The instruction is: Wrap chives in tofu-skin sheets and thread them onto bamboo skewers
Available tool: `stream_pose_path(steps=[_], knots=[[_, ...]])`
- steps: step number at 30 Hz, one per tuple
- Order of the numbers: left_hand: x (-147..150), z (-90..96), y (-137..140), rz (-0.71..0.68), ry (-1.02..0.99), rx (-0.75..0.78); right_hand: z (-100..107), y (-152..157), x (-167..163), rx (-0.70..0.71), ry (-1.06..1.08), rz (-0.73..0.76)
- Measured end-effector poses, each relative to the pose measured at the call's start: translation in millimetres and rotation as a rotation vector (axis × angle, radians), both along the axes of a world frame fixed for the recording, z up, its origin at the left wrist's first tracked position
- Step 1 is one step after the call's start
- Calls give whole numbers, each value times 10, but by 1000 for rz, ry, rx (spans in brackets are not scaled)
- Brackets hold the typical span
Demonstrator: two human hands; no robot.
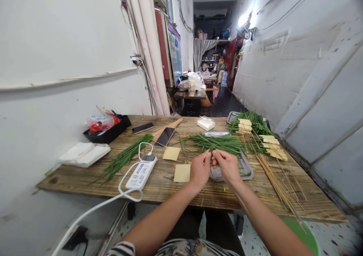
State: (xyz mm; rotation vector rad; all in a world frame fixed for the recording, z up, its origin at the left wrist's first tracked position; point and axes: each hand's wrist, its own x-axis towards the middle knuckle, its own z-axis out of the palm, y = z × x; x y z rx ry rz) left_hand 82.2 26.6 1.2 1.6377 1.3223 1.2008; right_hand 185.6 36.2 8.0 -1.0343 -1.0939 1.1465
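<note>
My left hand [200, 168] and my right hand [228, 166] meet at the fingertips over the near side of a clear plastic tray [248, 170]. Both are closed in a pinch on a few green chives [211, 150], mostly hidden by the fingers. Behind them a heap of long chives [224, 143] lies across the tray. Close to my left hand are two flat yellowish squares, one nearer [182, 173] and one farther [171, 153], which look like tofu skin. To the right, skewers [272, 180] hold yellowish rolls [274, 151] wrapped around chives.
A bunch of chives [129, 154], a white power bank [141, 174] with a cable, two phones [165, 137], and loose bamboo skewers [169, 128] lie at left. Farther left are napkins [85, 154] and a black box [109, 130]. A white packet [206, 123] stands behind the tray.
</note>
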Motion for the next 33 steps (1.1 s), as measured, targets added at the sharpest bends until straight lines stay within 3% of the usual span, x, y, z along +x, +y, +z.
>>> stream_pose_path(steps=[2, 4, 6, 8, 11, 15, 19, 23, 26, 31, 33], knots=[[-29, -17, 22, -7, 15, 1, -27, 15, 9, -6, 16, -6], [-75, -35, 64, -35, -5, -7, -33, 45, 90, -33, -37, 86], [-124, -60, 108, -80, -66, -69, -1, 80, 231, -65, -206, 220], [-164, -84, 137, -147, -170, -191, 77, 101, 392, -28, -454, 257], [-201, -83, 137, -310, -320, -377, 252, 88, 571, 226, -809, 258], [-246, -3, 98, -430, -330, -450, 442, 42, 616, 503, -1107, 468], [-322, 97, 80, -520, -304, -510, 471, 39, 574, 591, -1127, 574], [-396, 171, 67, -616, -374, -582, 440, 42, 553, 547, -1019, 549], [-443, 227, 42, -668, -249, -494, 429, 31, 547, 504, -1010, 530], [-480, 300, 17, -610, 315, -5, 405, 19, 533, 480, -1017, 499], [-478, 300, 25, -563, 425, 79, 379, 26, 530, 478, -1002, 488]])
